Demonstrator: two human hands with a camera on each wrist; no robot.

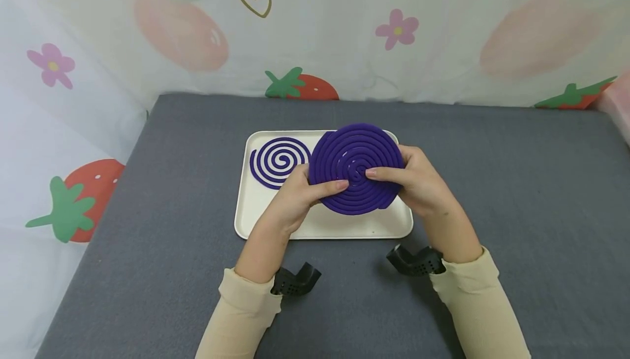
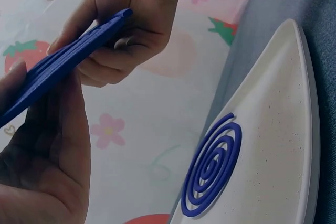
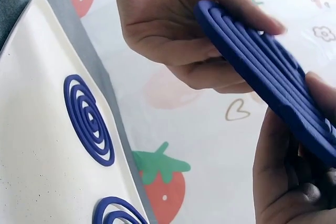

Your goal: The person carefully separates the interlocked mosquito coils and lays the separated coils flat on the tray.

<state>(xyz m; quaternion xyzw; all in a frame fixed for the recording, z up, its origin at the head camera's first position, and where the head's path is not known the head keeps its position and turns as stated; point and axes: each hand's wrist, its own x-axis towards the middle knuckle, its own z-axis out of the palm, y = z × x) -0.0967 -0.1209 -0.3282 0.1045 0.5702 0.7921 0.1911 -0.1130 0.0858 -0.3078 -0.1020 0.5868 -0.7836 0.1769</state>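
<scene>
A round dark-blue mosquito coil (image 1: 356, 145), its rings lying tightly against each other, is held up over a white tray (image 1: 354, 230). My left hand (image 1: 295, 195) pinches its left side, with the thumb on the upper face and the fingers underneath. On the opposite side my right hand (image 1: 420, 181) grips it the same way, thumb tip near the centre. Seen edge-on in the left wrist view, the held coil (image 2: 65, 61) is thin and tilted. A looser single coil (image 1: 280, 162) lies on the tray's left part.
In the right wrist view another loose coil (image 3: 118, 211) shows partly on the tray, near the first. Below is a grey cloth-covered table (image 1: 162, 227). A white curtain (image 1: 320, 30) with strawberry and flower prints hangs behind it and along the left.
</scene>
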